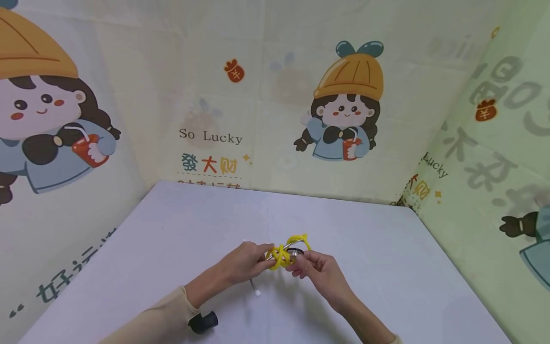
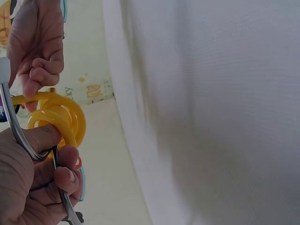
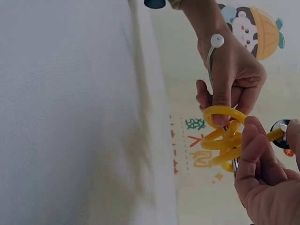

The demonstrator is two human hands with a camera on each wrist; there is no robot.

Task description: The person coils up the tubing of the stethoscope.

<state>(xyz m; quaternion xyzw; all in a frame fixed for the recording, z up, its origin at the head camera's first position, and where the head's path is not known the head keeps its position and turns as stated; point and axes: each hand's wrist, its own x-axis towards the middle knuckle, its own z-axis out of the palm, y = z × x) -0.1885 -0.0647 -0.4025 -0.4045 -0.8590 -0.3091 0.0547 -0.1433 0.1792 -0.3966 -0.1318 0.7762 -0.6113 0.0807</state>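
Note:
A stethoscope with yellow tubing is wound into a tangled bundle, held up over the table between both hands. My left hand grips the coils together with the metal ear tubes, thumb pressed on the tubing. One white ear tip sticks out past that hand, and another ear tip hangs below it. At the bundle's other side, my right hand pinches the stethoscope by its round metal chest piece, with its fingers against the tubing. Part of the coils is hidden behind the fingers.
A white-covered table lies under the hands. Behind it and at both sides hang printed cloth walls with cartoon figures and lettering. A black cylindrical piece sits at the left sleeve cuff.

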